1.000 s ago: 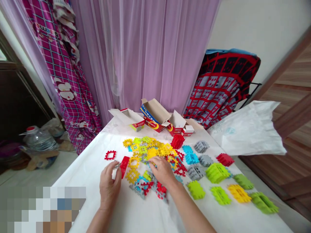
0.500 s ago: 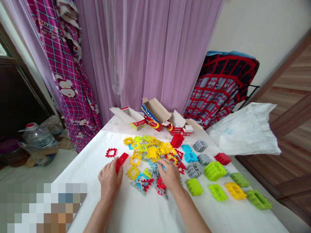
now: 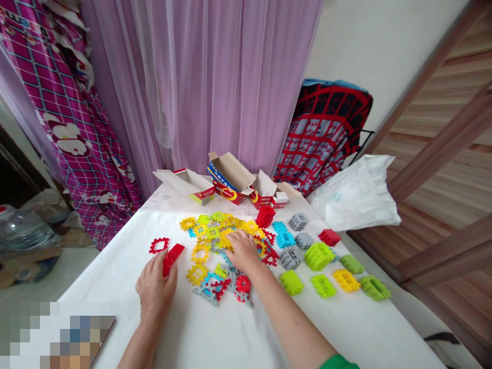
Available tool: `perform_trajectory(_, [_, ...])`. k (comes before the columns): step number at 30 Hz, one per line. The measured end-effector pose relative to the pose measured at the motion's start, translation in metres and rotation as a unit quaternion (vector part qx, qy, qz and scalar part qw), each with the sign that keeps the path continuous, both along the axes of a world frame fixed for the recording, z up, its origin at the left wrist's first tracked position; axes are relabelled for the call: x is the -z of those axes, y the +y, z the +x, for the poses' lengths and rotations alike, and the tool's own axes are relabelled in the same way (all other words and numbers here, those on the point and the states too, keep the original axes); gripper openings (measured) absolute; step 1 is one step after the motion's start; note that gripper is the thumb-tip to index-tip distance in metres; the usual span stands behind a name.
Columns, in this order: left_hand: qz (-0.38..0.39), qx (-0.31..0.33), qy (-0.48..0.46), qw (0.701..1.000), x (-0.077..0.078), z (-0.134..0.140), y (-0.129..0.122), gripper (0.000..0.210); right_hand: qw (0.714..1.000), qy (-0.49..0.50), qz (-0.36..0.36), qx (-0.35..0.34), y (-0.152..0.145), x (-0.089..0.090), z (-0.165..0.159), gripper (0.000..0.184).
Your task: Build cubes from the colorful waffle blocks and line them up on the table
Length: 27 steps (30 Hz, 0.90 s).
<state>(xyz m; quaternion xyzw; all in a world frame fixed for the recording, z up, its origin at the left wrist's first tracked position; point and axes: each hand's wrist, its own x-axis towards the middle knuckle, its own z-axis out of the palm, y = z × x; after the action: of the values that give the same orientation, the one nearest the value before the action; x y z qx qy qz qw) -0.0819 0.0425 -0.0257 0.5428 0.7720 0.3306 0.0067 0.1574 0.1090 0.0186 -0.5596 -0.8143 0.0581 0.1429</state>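
On the left side of the table, my left hand (image 3: 157,284) is closed around a long red plastic building piece (image 3: 172,259), which sticks out past the fingertips. A square red toothed frame (image 3: 159,245) lies just beyond that hand. My right hand (image 3: 243,249) is over the pile of interlocking building pieces, fingers apart and touching the yellow pieces (image 3: 226,238); its palm hides part of the pile. Nearer to me lie grey and red triangular pieces (image 3: 210,292) and a round red piece (image 3: 243,283).
Stacks of same-coloured pieces, such as a green stack (image 3: 319,255), a grey stack (image 3: 291,258) and a yellow stack (image 3: 346,280), stand on the right. Opened cardboard boxes (image 3: 232,177) line the back edge, and a white bag (image 3: 353,197) is at the right corner.
My right hand has moved away from me, from the grey and blue pieces to the yellow ones. The left hand still holds the red piece. The view has swung to the right.
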Motion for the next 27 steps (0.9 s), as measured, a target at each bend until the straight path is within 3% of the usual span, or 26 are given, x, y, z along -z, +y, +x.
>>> perform_trajectory(5, [0.011, 0.005, -0.005, 1.000, 0.001, -0.001, 0.001, 0.044, 1.000, -0.026, -0.006, -0.006, 0.006, -0.002, -0.003, 0.023])
perform_trajectory(9, [0.010, 0.009, -0.009, 1.000, 0.001, -0.004, 0.002, 0.044, 1.000, -0.002, 0.011, 0.011, 0.002, -0.008, -0.002, 0.022])
perform_trajectory(16, [0.024, 0.018, -0.010, 0.999, 0.002, -0.007, 0.006, 0.045, 0.975, 0.209, 0.007, 0.070, -0.024, -0.002, 0.008, 0.034])
perform_trajectory(19, [0.037, 0.022, -0.007, 0.999, 0.003, -0.006, 0.006, 0.044, 0.922, 0.368, -0.039, 0.116, -0.029, 0.011, 0.017, 0.032])
perform_trajectory(24, [0.054, 0.021, 0.016, 0.998, -0.006, 0.001, 0.001, 0.042, 0.772, 0.584, -0.181, 0.174, -0.025, 0.030, 0.019, 0.027])
perform_trajectory(27, [0.105, 0.058, 0.052, 0.991, -0.013, 0.012, -0.006, 0.037, 0.741, 0.613, -0.196, 0.192, -0.030, 0.030, 0.007, 0.025])
